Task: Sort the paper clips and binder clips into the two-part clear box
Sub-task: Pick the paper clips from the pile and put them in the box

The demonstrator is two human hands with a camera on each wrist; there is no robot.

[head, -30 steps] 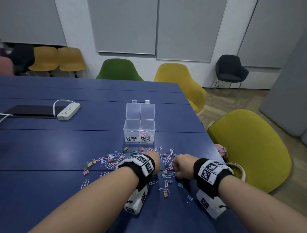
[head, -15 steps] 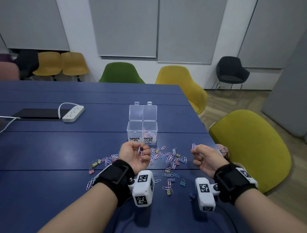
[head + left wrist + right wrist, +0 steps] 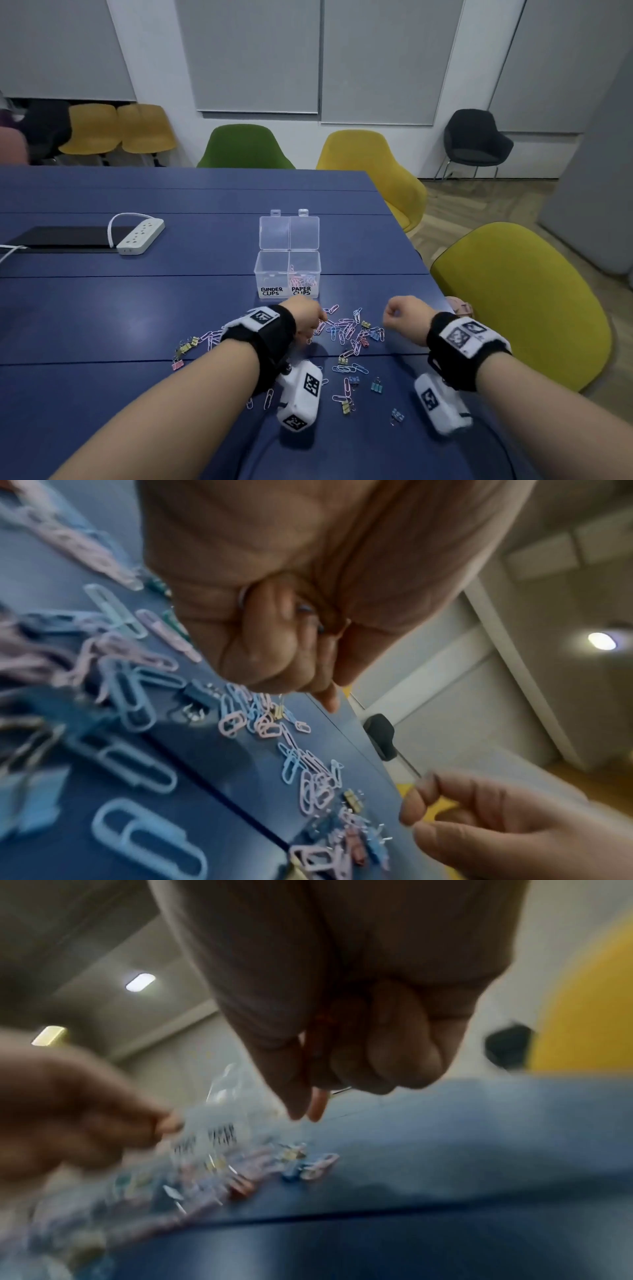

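My left hand (image 3: 306, 320): low over the clip pile, fingers (image 3: 274, 653) curled tight round a few paper clips; bits of blue and lilac wire show in the fist in the left wrist view.
Scattered clips (image 3: 346, 334): paper clips and small binder clips mixed on the blue counter (image 3: 137, 315), lying every which way, no common long axis; most sit between my two hands and nearer me than the box.
Clear box (image 3: 287, 274): straight ahead of my left hand, just beyond the pile, lids (image 3: 289, 233) tipped open away from me.
Writing on the box: left half reads "BINDER CLIPS", right half "PAPER CLIPS"; the right half already holds paper clips (image 3: 303, 281), the left looks empty.
My right hand (image 3: 406, 318): raised above the counter's right edge, fingers (image 3: 394, 1047) curled in; whether they hold a clip I cannot tell.
Nearer hand: I judge the left; the paper-clip half lies ahead and slightly right of it.
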